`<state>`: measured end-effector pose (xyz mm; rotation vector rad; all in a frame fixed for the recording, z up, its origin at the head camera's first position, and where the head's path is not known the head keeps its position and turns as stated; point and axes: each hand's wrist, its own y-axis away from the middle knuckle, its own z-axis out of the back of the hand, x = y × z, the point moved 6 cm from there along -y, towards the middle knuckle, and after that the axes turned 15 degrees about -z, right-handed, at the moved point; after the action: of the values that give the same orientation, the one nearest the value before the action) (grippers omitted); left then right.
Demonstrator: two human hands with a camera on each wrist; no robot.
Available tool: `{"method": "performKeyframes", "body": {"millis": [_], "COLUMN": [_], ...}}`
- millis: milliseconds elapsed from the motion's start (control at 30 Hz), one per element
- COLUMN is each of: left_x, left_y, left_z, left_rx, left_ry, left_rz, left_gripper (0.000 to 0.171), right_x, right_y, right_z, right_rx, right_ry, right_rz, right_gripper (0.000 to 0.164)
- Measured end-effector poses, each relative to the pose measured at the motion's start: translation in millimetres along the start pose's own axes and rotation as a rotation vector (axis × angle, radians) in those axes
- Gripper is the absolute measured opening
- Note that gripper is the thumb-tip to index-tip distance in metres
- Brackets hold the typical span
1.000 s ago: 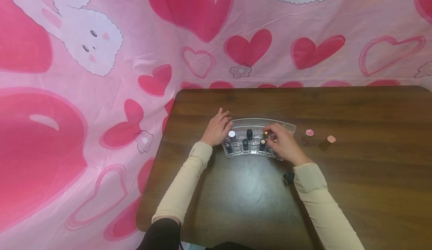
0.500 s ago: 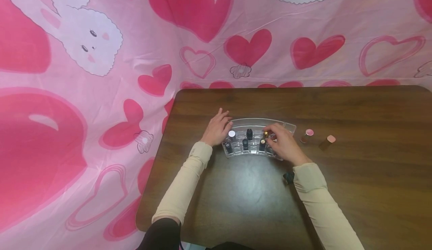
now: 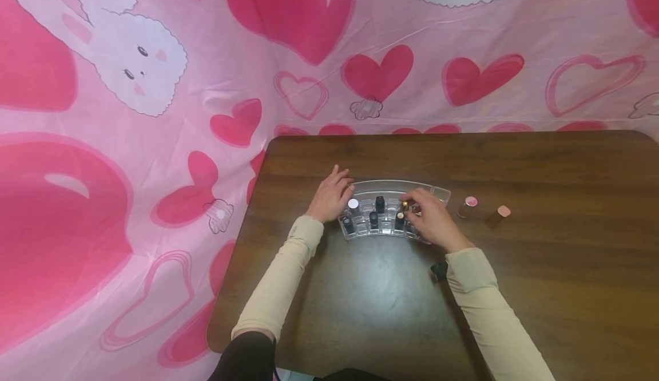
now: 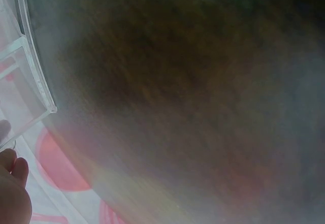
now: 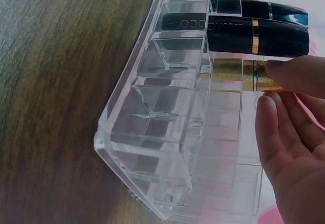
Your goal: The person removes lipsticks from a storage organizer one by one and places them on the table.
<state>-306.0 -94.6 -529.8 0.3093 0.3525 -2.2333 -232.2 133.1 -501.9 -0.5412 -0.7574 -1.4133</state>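
A clear curved lipstick organizer stands on the table between both hands. My right hand pinches a gold lipstick between thumb and fingers; its lower part sits inside a slot. Beside it in the right wrist view is a black lipstick with a gold band. My left hand rests at the organizer's left end, fingers extended. Only a few fingers of it show in the left wrist view, near the clear corner. A white-capped tube and several black lipsticks fill other slots.
To the right of the organizer stand a pink-topped tube and a tube with a peach top. A small black device is at the right wrist. Pink heart-print fabric hangs behind and left of the wooden table.
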Motion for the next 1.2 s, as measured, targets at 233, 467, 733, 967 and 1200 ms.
{"method": "performKeyframes", "body": {"millis": [233, 467, 733, 967, 1200], "left_x": [-0.1, 1.6, 3.1, 2.8, 2.6], "left_y": [0.7, 0.6, 0.6, 0.4, 0.6], "left_z": [0.1, -0.8, -2.2, -1.6, -1.0], "left_rx": [0.006, -0.003, -0.003, -0.004, -0.005], "left_ry": [0.013, 0.011, 0.018, 0.021, 0.026], "left_rz": [0.015, 0.012, 0.014, 0.007, 0.007], "left_gripper": [0.049, 0.049, 0.05, 0.05, 0.05], "right_x": [-1.3, -1.6, -1.3, -0.9, 0.0], "right_y": [-0.7, -0.6, -0.2, -0.4, 0.8], "right_z": [-0.1, 0.0, 0.8, 0.4, 0.7], "right_rx": [0.005, 0.002, -0.012, -0.002, -0.012], "right_ry": [0.017, 0.015, 0.012, 0.005, -0.018], "right_rz": [-0.009, -0.013, 0.012, 0.003, 0.013], "right_gripper": [0.029, 0.03, 0.029, 0.029, 0.029]}}
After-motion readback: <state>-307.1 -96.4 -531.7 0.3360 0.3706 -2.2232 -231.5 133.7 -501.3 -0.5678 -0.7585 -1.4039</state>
